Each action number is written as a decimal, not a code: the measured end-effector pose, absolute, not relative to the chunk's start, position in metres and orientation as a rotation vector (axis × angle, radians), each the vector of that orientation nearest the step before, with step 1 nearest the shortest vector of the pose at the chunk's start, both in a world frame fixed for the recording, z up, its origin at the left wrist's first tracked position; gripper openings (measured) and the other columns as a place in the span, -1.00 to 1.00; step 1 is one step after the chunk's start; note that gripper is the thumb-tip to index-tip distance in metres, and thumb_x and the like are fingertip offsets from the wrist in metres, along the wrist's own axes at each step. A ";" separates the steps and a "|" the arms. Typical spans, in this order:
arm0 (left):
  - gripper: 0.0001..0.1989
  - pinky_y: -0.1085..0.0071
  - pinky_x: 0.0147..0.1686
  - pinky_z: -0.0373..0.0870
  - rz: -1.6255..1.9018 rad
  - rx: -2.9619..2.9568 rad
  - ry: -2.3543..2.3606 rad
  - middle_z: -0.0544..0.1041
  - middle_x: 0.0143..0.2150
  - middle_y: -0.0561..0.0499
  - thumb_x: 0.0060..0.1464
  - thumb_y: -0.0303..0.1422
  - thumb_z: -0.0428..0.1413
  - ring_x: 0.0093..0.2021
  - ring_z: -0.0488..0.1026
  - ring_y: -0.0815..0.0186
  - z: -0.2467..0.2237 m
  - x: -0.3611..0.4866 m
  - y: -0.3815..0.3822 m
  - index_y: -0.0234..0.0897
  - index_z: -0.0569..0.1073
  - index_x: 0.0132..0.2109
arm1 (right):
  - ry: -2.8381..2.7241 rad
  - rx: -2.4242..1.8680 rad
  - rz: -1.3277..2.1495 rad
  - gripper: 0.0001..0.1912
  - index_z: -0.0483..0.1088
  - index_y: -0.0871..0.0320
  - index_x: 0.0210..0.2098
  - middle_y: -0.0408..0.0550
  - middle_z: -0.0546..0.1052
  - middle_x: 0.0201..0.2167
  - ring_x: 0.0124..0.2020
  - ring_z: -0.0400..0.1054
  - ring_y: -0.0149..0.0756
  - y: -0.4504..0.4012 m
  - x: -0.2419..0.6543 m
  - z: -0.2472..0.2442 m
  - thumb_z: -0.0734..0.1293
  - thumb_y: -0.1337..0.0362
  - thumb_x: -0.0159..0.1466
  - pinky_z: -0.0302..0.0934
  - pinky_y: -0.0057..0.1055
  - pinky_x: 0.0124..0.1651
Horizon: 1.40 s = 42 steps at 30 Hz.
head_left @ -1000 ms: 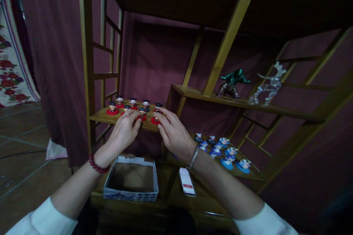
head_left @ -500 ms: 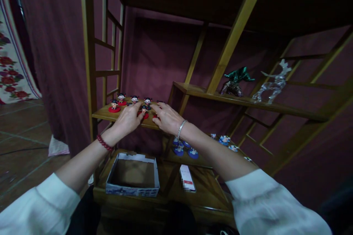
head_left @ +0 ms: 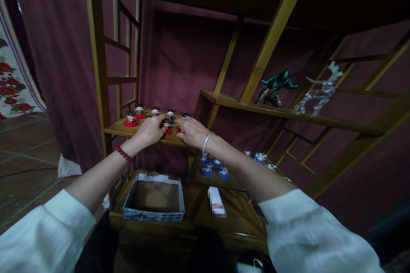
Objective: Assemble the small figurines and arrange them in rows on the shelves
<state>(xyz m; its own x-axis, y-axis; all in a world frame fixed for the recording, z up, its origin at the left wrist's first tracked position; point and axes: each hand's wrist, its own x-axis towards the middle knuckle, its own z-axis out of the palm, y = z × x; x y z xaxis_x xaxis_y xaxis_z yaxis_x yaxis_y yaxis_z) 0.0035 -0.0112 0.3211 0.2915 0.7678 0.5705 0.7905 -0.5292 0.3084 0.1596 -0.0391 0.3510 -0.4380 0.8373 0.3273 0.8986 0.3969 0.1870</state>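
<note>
Several small black-haired figurines on red bases stand on the upper left wooden shelf (head_left: 120, 130). My left hand (head_left: 150, 131) has its fingers closed at the left side of a front figurine (head_left: 166, 125), which rests on the shelf. Just to the right, my right hand (head_left: 193, 132) pinches another front figurine (head_left: 181, 129), mostly covered by its fingers. Behind them stand a figurine (head_left: 171, 114) and, by my right fingertips, another figurine (head_left: 185, 115). One more behind my left hand is largely hidden. A front-left figurine (head_left: 130, 119) stands apart from both hands.
Below is an open cardboard box (head_left: 153, 214) with a phone (head_left: 217, 201) beside it. Blue-based figurines (head_left: 206, 169) stand on a lower shelf at right. A green ornament (head_left: 277, 87) and a clear deer ornament (head_left: 320, 89) occupy the higher right shelf. Wooden posts (head_left: 275, 34) frame the space.
My hands stay at the same two front figurines, with only slight finger shifts. The whole view has moved a little, so the shelf appears slightly higher.
</note>
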 end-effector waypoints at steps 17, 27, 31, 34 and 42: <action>-0.59 0.47 -0.35 0.27 -1.192 -2.582 -1.428 0.50 -0.40 0.02 -0.03 -0.33 0.01 -0.40 0.41 0.32 0.315 0.000 0.000 -0.26 0.34 0.02 | -2.401 -1.587 -0.426 -0.65 0.24 0.23 -0.01 0.11 0.42 -0.13 -0.08 0.30 -0.23 -0.035 0.155 0.350 0.15 0.37 0.20 0.12 -0.43 -0.09; -0.61 0.49 -0.38 0.26 -1.143 -2.585 -1.469 0.50 -0.43 0.03 -0.02 -0.34 0.00 -0.40 0.42 0.32 0.317 -0.001 -0.003 -0.25 0.37 0.00 | -2.458 -1.635 -0.428 -0.69 0.25 0.16 -0.06 0.05 0.43 -0.13 -0.10 0.32 -0.22 -0.036 0.155 0.354 0.17 0.37 0.18 0.14 -0.43 -0.15; -0.61 0.48 -0.35 0.28 -1.108 -2.576 -1.486 0.52 -0.37 0.01 -0.01 -0.31 0.02 -0.35 0.43 0.30 0.318 0.001 -0.002 -0.24 0.36 0.01 | -2.461 -1.642 -0.399 -0.70 0.26 0.17 -0.08 0.05 0.44 -0.13 -0.09 0.31 -0.22 -0.037 0.155 0.356 0.16 0.37 0.18 0.13 -0.43 -0.13; -0.60 0.47 -0.30 0.29 -1.091 -2.557 -1.488 0.53 -0.31 -0.01 0.00 -0.31 0.02 -0.30 0.44 0.27 0.319 0.003 -0.003 -0.24 0.35 0.03 | -2.447 -1.645 -0.396 -0.66 0.23 0.18 -0.04 0.07 0.43 -0.11 -0.08 0.30 -0.21 -0.037 0.154 0.357 0.16 0.37 0.18 0.13 -0.43 -0.12; -0.61 0.47 -0.32 0.29 -1.134 -2.565 -1.497 0.52 -0.31 -0.01 0.00 -0.31 0.03 -0.31 0.44 0.28 0.319 0.003 -0.003 -0.22 0.34 0.03 | -2.444 -1.636 -0.397 -0.62 0.21 0.18 0.00 0.09 0.43 -0.11 -0.07 0.31 -0.20 -0.035 0.156 0.355 0.15 0.37 0.17 0.14 -0.42 -0.11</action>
